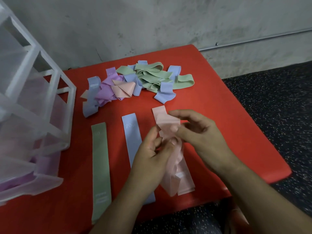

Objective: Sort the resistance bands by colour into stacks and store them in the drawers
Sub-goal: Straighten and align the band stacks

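A: Where's the pink band (pixel 170 127) rn?
B: In both yr hands, over the near right part of the red desk (pixel 211 98). Yr left grip (pixel 150 154) has its fingers curled round the twisted middle. Yr right grip (pixel 199 132) pinches it w/ thumb & fingertips just above that. So both are closed on the same band.
A: Is it flat?
B: No, it's crumpled & twisted btwn the hands. A 2nd pink strip (pixel 185 184) seems to lie flat under it, but I can't tell where one ends.
A: And the rest?
B: A blue band (pixel 130 132) lies flat just left of yr left grip, partly under the wrist. A green band (pixel 100 159) lies flat further left, apart from it. The mixed pile (pixel 135 80) of blue, green, purple & pink sits at the far side. The drawer unit (pixel 33 98) stands at the left edge, w/ purple bands (pixel 16 179) in the low drawer, which is pulled out.
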